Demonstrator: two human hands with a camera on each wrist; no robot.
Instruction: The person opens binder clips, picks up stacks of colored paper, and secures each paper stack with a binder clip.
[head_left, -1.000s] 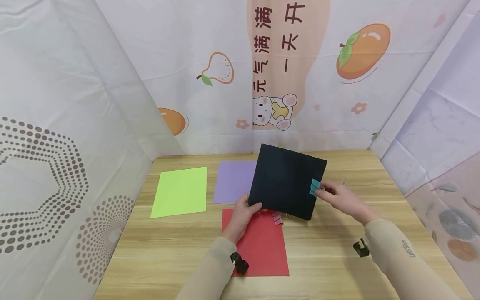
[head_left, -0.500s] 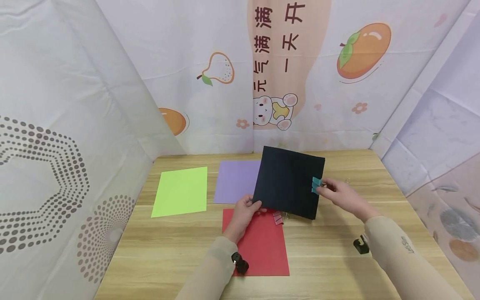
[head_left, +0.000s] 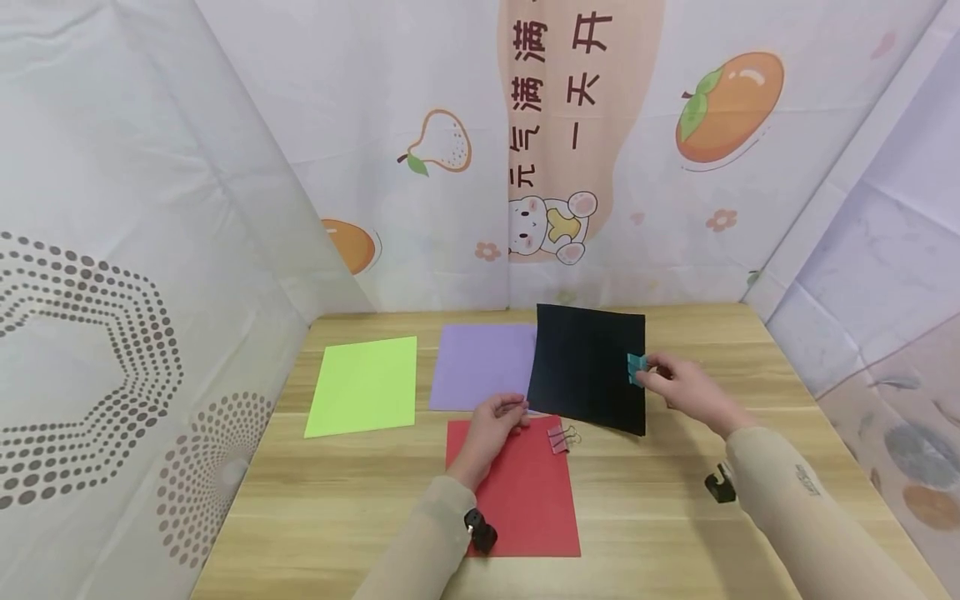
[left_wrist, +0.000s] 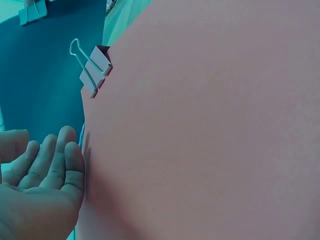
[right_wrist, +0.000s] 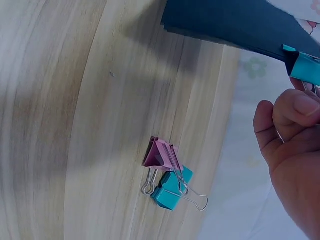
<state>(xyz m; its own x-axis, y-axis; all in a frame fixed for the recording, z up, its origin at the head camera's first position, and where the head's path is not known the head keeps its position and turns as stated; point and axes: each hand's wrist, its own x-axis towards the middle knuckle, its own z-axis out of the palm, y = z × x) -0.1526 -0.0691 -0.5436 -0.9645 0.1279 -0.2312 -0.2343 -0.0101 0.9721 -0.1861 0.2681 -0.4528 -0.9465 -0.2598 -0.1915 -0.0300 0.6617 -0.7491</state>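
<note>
A stack of black sheets (head_left: 585, 367) is lifted at a tilt, with a teal binder clip (head_left: 635, 368) on its right edge. My right hand (head_left: 686, 392) pinches that clip by its wire handles, as the right wrist view also shows. Over the upper left part of a red sheet (head_left: 528, 500) is my left hand (head_left: 491, 429), its fingers loosely bent and holding nothing. In the left wrist view its fingers (left_wrist: 55, 160) lie beside the red sheet's edge. A pink binder clip (head_left: 558, 440) grips the red sheet's top right corner.
Flat on the wooden table (head_left: 337, 517) lie a purple sheet (head_left: 480, 367), partly behind the black stack, and a yellow-green sheet (head_left: 362, 387) farther left. A loose pink clip (right_wrist: 162, 155) and a teal clip (right_wrist: 175, 192) lie together. Printed curtains surround the table.
My left hand has let go of the black stack's lower left corner. The stack has dropped lower and turned more upright, uncovering the pink clip. My right hand keeps its pinch on the teal clip.
</note>
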